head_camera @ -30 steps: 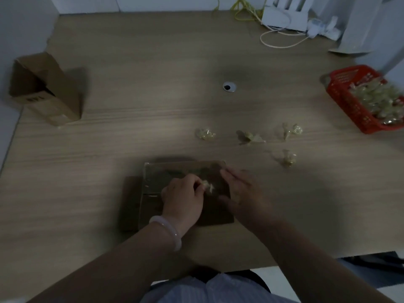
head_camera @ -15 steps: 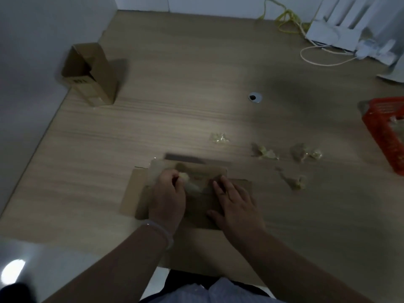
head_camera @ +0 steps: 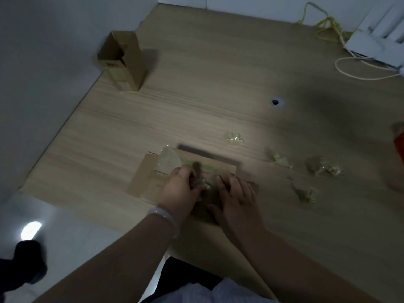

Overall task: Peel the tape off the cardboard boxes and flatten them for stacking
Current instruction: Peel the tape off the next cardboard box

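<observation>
At the near edge of the worktop (head_camera: 218,84), the flattened box (head_camera: 144,180) is being pressed by the outspread right hand (head_camera: 238,200) while light, clingy tape (head_camera: 206,185), likely best taken at its lifted end, is being pinched by the left hand (head_camera: 181,191)

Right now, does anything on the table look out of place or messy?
Four crumpled tape scraps lie scattered on the table right of the flattened box, where the left hand pinches more tape. The upright box stands open near the table's left edge, not yet flattened. Nothing looks spilled or damaged.
</observation>
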A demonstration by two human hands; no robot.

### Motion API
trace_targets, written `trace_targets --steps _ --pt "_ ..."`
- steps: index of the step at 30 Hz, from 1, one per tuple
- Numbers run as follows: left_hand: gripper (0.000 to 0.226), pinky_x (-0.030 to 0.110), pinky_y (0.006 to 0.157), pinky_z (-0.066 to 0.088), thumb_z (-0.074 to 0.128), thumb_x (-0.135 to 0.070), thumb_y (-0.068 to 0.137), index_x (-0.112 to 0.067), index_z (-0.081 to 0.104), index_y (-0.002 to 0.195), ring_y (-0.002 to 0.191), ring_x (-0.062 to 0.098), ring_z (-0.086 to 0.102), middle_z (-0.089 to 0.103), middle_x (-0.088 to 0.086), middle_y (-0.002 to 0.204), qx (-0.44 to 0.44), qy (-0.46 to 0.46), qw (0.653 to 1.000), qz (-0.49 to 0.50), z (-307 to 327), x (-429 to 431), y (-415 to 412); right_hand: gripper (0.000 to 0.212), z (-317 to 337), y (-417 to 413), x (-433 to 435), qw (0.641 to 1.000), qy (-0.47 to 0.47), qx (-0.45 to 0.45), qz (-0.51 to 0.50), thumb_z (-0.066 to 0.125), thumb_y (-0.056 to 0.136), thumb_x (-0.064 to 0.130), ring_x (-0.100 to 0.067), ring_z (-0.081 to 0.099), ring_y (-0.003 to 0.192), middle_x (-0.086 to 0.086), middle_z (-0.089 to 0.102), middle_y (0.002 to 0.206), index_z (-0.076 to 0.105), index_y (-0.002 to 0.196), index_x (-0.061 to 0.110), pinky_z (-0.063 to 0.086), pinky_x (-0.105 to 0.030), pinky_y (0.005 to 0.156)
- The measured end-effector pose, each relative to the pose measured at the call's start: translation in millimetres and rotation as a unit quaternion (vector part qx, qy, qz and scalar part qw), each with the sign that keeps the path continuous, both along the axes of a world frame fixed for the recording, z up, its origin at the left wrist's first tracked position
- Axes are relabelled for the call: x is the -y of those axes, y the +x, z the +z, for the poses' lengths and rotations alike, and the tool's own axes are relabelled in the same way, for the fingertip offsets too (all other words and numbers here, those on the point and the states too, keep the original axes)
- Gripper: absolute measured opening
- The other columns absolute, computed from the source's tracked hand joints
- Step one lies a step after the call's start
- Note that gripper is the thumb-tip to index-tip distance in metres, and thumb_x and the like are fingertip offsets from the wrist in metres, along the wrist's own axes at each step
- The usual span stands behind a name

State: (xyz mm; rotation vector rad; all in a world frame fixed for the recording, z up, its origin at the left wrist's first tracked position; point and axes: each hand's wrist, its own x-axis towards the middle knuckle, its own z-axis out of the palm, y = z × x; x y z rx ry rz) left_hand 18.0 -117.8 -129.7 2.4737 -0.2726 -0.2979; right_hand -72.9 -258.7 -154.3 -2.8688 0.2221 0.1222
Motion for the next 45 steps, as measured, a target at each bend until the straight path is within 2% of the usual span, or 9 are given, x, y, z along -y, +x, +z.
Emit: trace_targets --steps 3,7,10,14,18,22,29,36,45 --pt "0.030 0.034 0.088 0.047 0.071 -0.032 0.079 -0.019 0.062 0.104 0.096 0.026 0.056 0.050 0.005 0.111 -0.011 0.041 0.999 -0.014 -4.5 4.5 -1.5 0.074 -1.1 0.6 0.9 1.000 0.018 0.006 0.015 0.043 0.087 0.058 -0.029 0.009 0.146 -0.008 0.020 0.157 0.024 0.151 0.026 0.005 -0.041 0.119" --pt "0.020 0.037 0.087 0.046 0.062 -0.027 0.084 -0.015 0.062 0.101 0.100 0.031 0.053 0.054 0.009 0.109 0.015 0.097 0.993 -0.067 -4.7 6.3 -1.4 0.076 -4.2 3.3 5.3 0.998 0.029 0.016 0.061 0.045 0.091 0.053 -0.020 -0.014 0.147 -0.004 0.002 0.162 0.014 0.153 0.023 -0.005 -0.038 0.120" --pt "0.016 0.038 0.081 0.045 0.055 -0.021 0.088 -0.013 0.057 0.102 0.098 0.035 0.054 0.056 0.013 0.107 0.016 0.112 0.991 -0.070 -4.3 4.6 0.7 0.078 -6.6 6.8 7.3 0.997 0.039 0.001 0.063 0.045 0.092 0.055 -0.014 -0.014 0.146 0.000 0.000 0.162 0.011 0.154 0.023 -0.009 -0.034 0.118" --pt "0.007 0.035 0.072 0.037 0.054 -0.009 0.089 -0.007 0.055 0.095 0.088 0.036 0.056 0.058 0.016 0.098 0.020 0.005 0.999 0.044 -2.1 -5.9 3.9 0.079 -6.5 7.2 5.1 0.998 0.019 0.002 0.053 0.042 0.091 0.058 -0.014 -0.007 0.148 0.002 0.001 0.162 0.010 0.154 0.023 -0.008 -0.034 0.117" --pt "0.010 0.025 0.063 0.034 0.056 -0.010 0.090 -0.018 0.050 0.088 0.075 0.023 0.054 0.053 -0.004 0.077 0.014 -0.075 0.981 0.178 -0.1 -25.3 11.8 0.079 -4.7 7.2 5.8 0.998 0.012 -0.001 0.058 0.037 0.092 0.060 -0.016 -0.007 0.148 0.001 -0.001 0.162 0.008 0.154 0.022 -0.004 -0.037 0.119" --pt "0.011 0.022 0.068 0.037 0.059 -0.004 0.086 -0.015 0.056 0.085 0.081 0.023 0.057 0.058 0.000 0.084 0.062 -0.106 0.964 0.236 -1.0 -32.5 8.8 0.078 -3.3 6.3 5.3 0.999 0.006 0.008 0.053 0.038 0.092 0.060 -0.017 -0.004 0.149 0.000 0.003 0.162 0.010 0.154 0.022 -0.001 -0.039 0.120" --pt "0.014 0.013 0.081 0.035 0.068 -0.012 0.083 -0.009 0.073 0.096 0.092 0.022 0.060 0.065 0.008 0.102 0.137 0.009 0.988 -0.065 6.5 -41.2 0.1 0.079 -1.6 8.2 3.1 0.999 -0.010 0.003 0.049 0.040 0.090 0.061 -0.016 -0.002 0.149 0.001 0.006 0.162 0.013 0.154 0.022 -0.002 -0.042 0.119" --pt "0.036 0.022 0.085 0.041 0.065 -0.027 0.087 -0.020 0.059 0.122 0.104 0.022 0.054 0.051 0.004 0.120 -0.001 0.025 0.999 0.032 6.6 -40.5 9.1 0.085 4.2 20.0 -1.5 0.998 0.013 0.009 0.056 0.054 0.084 0.054 -0.017 -0.002 0.148 0.000 0.006 0.161 0.015 0.153 0.022 -0.006 -0.034 0.118" --pt "0.016 0.036 0.086 0.040 0.055 -0.015 0.089 -0.009 0.059 0.104 0.101 0.032 0.052 0.058 0.014 0.107 0.040 0.076 0.996 -0.001 -1.1 -36.9 17.4 0.094 -3.6 35.8 -21.6 0.993 -0.016 -0.011 0.120 0.036 0.081 0.078 -0.027 0.026 0.144 -0.012 0.032 0.154 0.037 0.146 0.010 0.015 -0.042 0.119"
